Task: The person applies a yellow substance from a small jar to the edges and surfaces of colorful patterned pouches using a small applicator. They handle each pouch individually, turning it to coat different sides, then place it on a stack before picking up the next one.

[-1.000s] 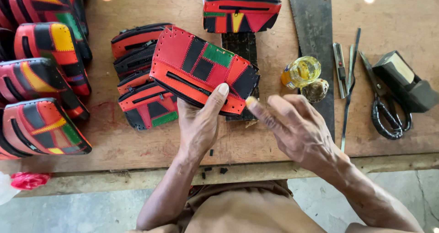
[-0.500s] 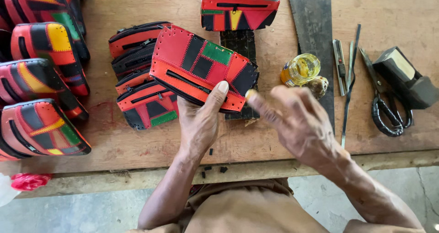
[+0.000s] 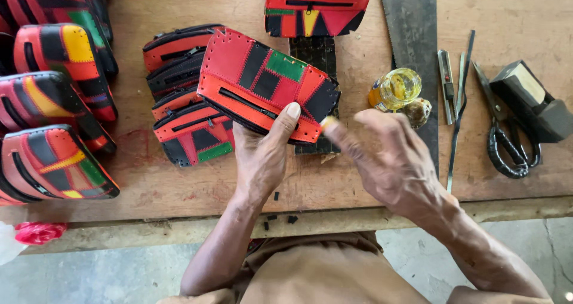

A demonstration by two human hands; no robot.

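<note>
My left hand (image 3: 264,154) grips a red patchwork leather pouch (image 3: 265,83) with black and green patches and a zip, tilted above the wooden workbench (image 3: 334,178). The thumb presses its lower edge. My right hand (image 3: 391,160) hovers just right of the pouch, motion-blurred, with a yellowish dab on a fingertip near the pouch's lower right corner. A small jar of yellow glue (image 3: 397,89) stands open just beyond that hand.
A stack of similar pouches (image 3: 182,101) lies left of the held one, several more at the far left (image 3: 54,101), one at the top (image 3: 316,8). A saw blade (image 3: 412,35), metal tools (image 3: 453,89), black scissors (image 3: 507,143) and a dark block (image 3: 531,101) lie right.
My right hand has swung from the pouch's corner towards the right and back, fingers now bent and blurred. The pouch and left hand stayed nearly still.
</note>
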